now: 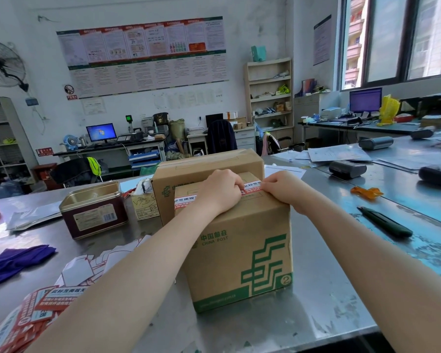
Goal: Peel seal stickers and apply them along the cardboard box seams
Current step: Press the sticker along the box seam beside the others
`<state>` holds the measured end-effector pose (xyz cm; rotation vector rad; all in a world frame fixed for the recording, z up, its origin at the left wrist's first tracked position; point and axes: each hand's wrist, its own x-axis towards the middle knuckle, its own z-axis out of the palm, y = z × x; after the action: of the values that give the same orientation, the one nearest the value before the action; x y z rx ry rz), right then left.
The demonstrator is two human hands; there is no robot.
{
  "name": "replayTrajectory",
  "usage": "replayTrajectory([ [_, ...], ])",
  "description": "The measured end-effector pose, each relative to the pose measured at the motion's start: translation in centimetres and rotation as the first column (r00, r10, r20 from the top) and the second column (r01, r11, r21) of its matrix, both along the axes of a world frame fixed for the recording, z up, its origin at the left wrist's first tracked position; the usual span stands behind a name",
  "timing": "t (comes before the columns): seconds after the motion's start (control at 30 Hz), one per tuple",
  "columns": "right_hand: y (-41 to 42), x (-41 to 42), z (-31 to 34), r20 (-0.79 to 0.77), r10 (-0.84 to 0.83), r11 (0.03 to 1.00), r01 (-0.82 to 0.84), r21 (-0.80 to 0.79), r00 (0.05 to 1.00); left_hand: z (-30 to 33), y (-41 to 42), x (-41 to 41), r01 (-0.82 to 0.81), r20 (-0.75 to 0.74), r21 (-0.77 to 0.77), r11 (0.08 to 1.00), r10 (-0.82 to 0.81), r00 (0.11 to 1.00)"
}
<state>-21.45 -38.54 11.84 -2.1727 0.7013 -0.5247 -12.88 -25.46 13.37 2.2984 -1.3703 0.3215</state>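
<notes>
Sticker (251, 187), red and white with printed characters, lies across the top of the front box (237, 250), along its upper seam, and runs on toward the box's left edge. The left hand (220, 191) rests on the box top over the sticker's middle, its fingers (236, 183) curled down and pressing on the strip. The right hand (281, 187) sits at the box's right top corner, its fingers (265, 185) bent and pinching the sticker's right end against the cardboard. Both forearms reach in from the bottom of the view.

The box stands on a steel bench (316, 289), green postal logo and "CHINA POST" on its near face. A second, larger box (204, 169) stands just behind it, touching or nearly so. Left of the boxes sits an open dark red tin (93, 212). At the near left lies a pile of sticker sheets (28, 317), red with white lettering, with peeled white backing paper (92, 263) just beyond it. A purple cloth (13, 261) lies at the far left edge. To the right of the box, well apart, lies a dark green pen-like tool (385, 221), and beyond it an orange scrap (365, 192).
</notes>
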Motion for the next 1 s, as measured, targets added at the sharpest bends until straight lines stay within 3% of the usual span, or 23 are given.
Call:
replayTrajectory([
  [0.17,0.7,-1.0,0.8,-0.041,-0.022,0.983,0.014,-0.185,0.999,0.3,1.1,-0.4,0.062,-0.019,0.054,0.997,-0.061,0.998],
  [0.33,2.6,-1.9,1.5,-0.045,-0.017,0.947,0.002,-0.322,0.999,0.4,2.8,-0.2,0.009,-0.002,0.057,0.998,-0.009,1.0],
  [0.57,7.4,-1.1,2.9,0.006,0.152,0.894,-0.135,-0.426,0.988,0.9,6.6,0.9,-0.06,-0.107,-0.137,0.989,0.046,0.993],
  [0.77,14.9,1.6,3.4,0.03,0.349,0.839,-0.298,-0.456,0.937,0.0,12.7,4.2,-0.209,-0.134,-0.186,0.96,0.186,0.973],
  [1.0,22.6,6.9,0.9,-0.072,0.484,0.776,-0.466,-0.425,0.872,-3.3,22.0,8.6,-0.377,-0.212,-0.111,0.919,0.349,0.913],
])
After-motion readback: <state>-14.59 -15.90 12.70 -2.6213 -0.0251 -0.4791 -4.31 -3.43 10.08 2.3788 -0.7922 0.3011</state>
